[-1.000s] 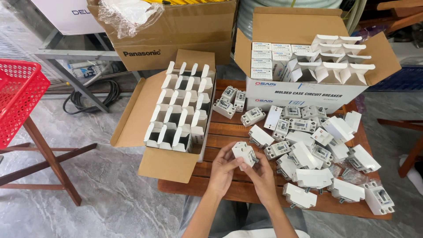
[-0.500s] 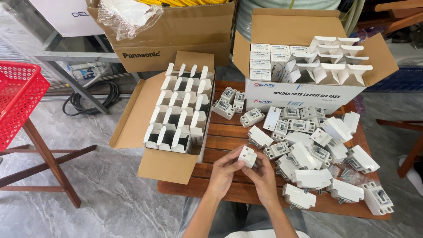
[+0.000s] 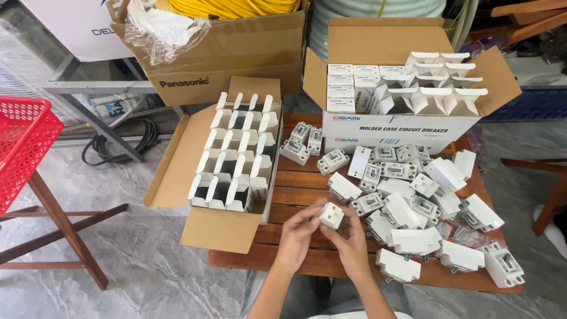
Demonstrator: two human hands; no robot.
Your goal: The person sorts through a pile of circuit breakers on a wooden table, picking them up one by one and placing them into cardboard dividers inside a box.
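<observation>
Both my hands hold one small white circuit breaker (image 3: 331, 215) above the front edge of the wooden slat table (image 3: 295, 183). My left hand (image 3: 297, 235) grips its left side and my right hand (image 3: 352, 239) grips its right side. To the right lies a loose heap of several white and grey breakers (image 3: 413, 201). To the left stands an open cardboard box (image 3: 236, 156) filled with small white cartons that have their flaps up.
At the back right is a second open cardboard box (image 3: 407, 88) with small white cartons, some shut, some open. A brown box (image 3: 230, 53) with yellow cable stands behind. A red plastic basket (image 3: 23, 147) sits on a wooden stand at left. Black cable (image 3: 118, 142) lies on the floor.
My hands have turned the breaker between them and drawn it slightly nearer to me. Everything else on the table stays where it was.
</observation>
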